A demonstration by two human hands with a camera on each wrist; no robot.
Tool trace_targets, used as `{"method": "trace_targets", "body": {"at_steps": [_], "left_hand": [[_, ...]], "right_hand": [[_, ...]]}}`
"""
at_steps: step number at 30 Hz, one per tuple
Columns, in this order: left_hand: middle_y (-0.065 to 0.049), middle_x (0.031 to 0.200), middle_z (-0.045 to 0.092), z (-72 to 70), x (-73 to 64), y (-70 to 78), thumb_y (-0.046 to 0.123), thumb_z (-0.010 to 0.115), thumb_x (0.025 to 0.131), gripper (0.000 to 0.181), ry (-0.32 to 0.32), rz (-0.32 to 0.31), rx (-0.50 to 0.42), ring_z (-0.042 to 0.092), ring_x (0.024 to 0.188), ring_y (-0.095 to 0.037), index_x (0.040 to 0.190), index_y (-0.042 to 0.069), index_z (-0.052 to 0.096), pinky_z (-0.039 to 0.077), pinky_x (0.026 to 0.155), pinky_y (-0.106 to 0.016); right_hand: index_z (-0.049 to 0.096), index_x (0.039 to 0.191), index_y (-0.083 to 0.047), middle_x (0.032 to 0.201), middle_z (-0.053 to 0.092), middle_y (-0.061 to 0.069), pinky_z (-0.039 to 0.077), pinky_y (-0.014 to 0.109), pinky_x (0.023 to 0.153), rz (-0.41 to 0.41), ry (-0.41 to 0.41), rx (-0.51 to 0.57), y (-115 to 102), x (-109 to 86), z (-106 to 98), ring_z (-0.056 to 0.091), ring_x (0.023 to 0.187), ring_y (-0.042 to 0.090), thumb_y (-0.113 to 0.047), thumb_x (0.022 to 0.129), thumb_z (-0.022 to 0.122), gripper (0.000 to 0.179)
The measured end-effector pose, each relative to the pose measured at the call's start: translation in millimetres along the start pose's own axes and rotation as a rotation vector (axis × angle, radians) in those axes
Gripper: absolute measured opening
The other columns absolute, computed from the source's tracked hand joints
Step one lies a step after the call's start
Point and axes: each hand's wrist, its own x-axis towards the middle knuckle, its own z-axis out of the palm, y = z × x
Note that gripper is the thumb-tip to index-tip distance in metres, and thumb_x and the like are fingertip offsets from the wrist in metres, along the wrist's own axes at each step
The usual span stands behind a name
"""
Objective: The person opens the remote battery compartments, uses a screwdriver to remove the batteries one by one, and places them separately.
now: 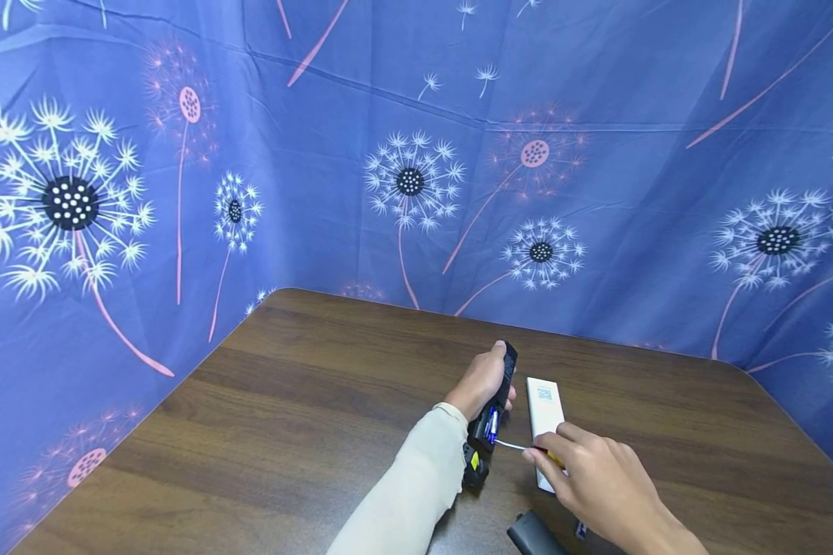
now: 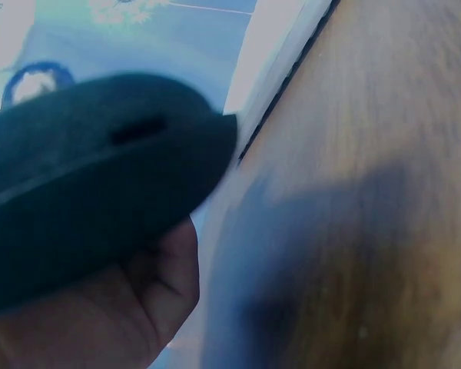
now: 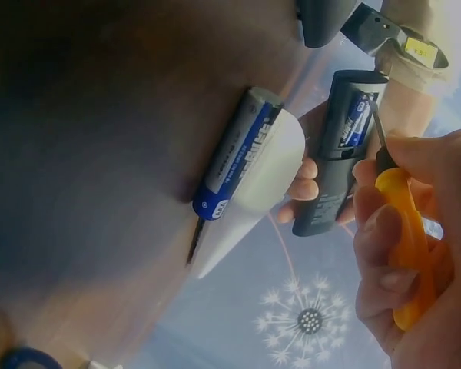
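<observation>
My left hand (image 1: pixel 482 385) grips a long black remote control (image 1: pixel 505 378) whose battery compartment is uncovered. A blue and silver battery (image 3: pixel 359 119) sits in that compartment. In the left wrist view, the dark end of the remote (image 2: pixel 100 192) covers part of the left hand (image 2: pixel 157 300). My right hand (image 1: pixel 600 474) holds a screwdriver (image 3: pixel 406 238) by its yellow handle, fingers wrapped round it. Its thin metal shaft slants to the battery's end, with the tip right at the compartment edge.
On the brown table (image 1: pixel 264 432), a white box (image 1: pixel 544 412) with a printed code lies right of the remote. A loose AAA battery (image 3: pixel 237 154) lies by it. A dark rounded object (image 1: pixel 531 533) is at the bottom edge. A patterned blue cloth (image 1: pixel 319 169) hangs behind.
</observation>
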Motion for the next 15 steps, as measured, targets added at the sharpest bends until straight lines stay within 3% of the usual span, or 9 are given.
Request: {"method": "trace_targets", "body": {"at_steps": [6,12,15], "left_hand": [[-0.009,0.06,0.055,0.3,0.1,-0.1,0.05,0.03,0.107,0.06,0.0,-0.015,-0.012,0.048,0.042,-0.016,0.107,-0.003,0.06,0.044,0.043,-0.025],[-0.01,0.061,0.054,0.1,0.2,0.1,0.049,0.03,0.107,0.055,0.001,-0.007,-0.007,0.048,0.042,-0.017,0.097,0.003,0.058,0.044,0.043,-0.027],[-0.01,0.062,0.054,-0.6,0.4,-0.1,0.049,0.029,0.107,0.053,-0.001,-0.003,-0.001,0.049,0.043,-0.017,0.097,0.005,0.057,0.045,0.044,-0.027]], "right_hand": [[0.072,0.081,-0.026,0.069,0.044,-0.023,0.028,0.018,0.043,-0.006,-0.022,-0.011,-0.7,1.3,0.8,0.029,0.051,-0.009,-0.029,0.082,0.083,0.011],[0.071,0.081,-0.027,0.069,0.041,-0.023,0.028,0.018,0.043,-0.035,0.022,-0.018,0.9,1.7,3.4,0.028,0.052,-0.01,-0.027,0.081,0.083,0.012],[0.071,0.081,-0.027,0.069,0.042,-0.023,0.028,0.018,0.043,-0.023,0.002,-0.015,0.6,1.6,2.8,0.029,0.051,-0.009,-0.027,0.082,0.083,0.012]]}}
